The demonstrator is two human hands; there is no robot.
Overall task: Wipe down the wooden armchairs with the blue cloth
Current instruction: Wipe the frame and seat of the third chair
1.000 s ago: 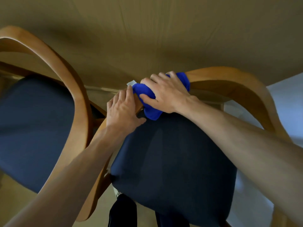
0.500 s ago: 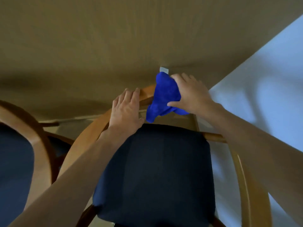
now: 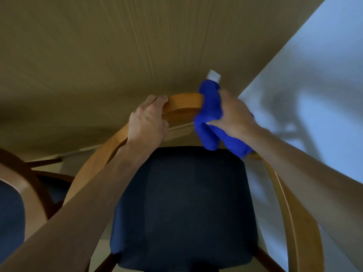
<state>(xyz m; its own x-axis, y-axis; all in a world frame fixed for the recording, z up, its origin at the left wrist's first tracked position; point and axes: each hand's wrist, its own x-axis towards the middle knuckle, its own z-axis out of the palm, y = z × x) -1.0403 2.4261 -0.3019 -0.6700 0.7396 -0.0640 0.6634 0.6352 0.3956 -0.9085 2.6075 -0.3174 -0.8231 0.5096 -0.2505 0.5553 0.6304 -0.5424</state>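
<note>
A wooden armchair [image 3: 182,107] with a curved light-wood back rail and a dark navy seat cushion [image 3: 184,209] fills the centre, pushed up against a wooden table. My left hand [image 3: 148,122] grips the top of the curved rail, fingers curled over its far edge. Just to its right, my right hand [image 3: 233,116] holds the bunched blue cloth [image 3: 211,118] against the rail; a white tag sticks up from the cloth's top. Part of the cloth hangs below my right wrist.
The wooden table top [image 3: 117,55] spans the upper view just beyond the chair. A second armchair [image 3: 25,185] with a navy seat stands at the left edge. A pale floor [image 3: 324,85] with chair shadows lies to the right.
My right hand has carried the cloth rightward along the back rail. My left hand has shifted up the rail and curled over its top. The view has moved closer.
</note>
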